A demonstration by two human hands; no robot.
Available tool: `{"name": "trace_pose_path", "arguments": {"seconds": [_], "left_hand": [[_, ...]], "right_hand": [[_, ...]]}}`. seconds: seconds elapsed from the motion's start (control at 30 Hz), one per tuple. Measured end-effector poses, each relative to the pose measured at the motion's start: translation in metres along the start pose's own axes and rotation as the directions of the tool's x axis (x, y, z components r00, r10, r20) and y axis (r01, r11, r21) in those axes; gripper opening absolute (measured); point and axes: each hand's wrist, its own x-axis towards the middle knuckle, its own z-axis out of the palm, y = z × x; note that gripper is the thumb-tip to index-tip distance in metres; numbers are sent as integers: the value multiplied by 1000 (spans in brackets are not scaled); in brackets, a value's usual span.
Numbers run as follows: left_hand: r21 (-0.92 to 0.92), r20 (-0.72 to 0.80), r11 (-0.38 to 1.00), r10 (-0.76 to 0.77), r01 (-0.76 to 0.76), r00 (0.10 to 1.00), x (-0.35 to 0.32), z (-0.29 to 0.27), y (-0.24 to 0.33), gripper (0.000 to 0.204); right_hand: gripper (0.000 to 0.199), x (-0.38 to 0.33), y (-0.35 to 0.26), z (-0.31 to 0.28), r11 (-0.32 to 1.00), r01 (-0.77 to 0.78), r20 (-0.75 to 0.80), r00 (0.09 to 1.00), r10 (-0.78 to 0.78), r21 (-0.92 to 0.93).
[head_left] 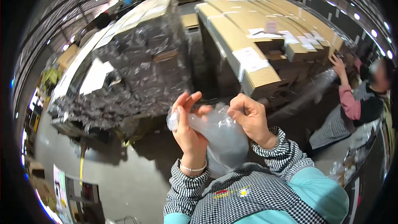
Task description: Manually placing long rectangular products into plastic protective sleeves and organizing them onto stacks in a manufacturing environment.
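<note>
Before the apron (261, 197), left hand (189, 141): held plastic bag (226, 141)
Right hand (253, 118): pinched it
Bag: lifted, spreading apparently unfinished

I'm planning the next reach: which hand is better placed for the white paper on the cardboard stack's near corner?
Probably the right hand: nearer the paper, almost straight below it in view; the left hand is farther left. Both touch clear plastic.

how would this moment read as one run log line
left hand: touching clear plastic | right hand: pinching clear plastic | ahead: cardboard stack | ahead-left: film-wrapped stack | right: co-worker
</note>
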Motion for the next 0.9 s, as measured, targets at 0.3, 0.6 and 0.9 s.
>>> {"name": "trace_pose_path", "arguments": {"seconds": [0.3, 0.6, 0.9], "left_hand": [[450, 266, 892, -167, 31, 949, -18, 1, -64, 17], [571, 692, 819, -446, -52, 567, 38, -10, -53, 16], [505, 521, 852, -427, 137, 739, 79, 46, -103, 12]], "right_hand": [[39, -19, -8, -66, 778, 240, -61, 966, -252, 580], [11, -16, 69, -167, 965, -10, 385, 918, -96, 262], [8, 49, 109, -169, 931, 362, -171, 921, -350, 45]]}}
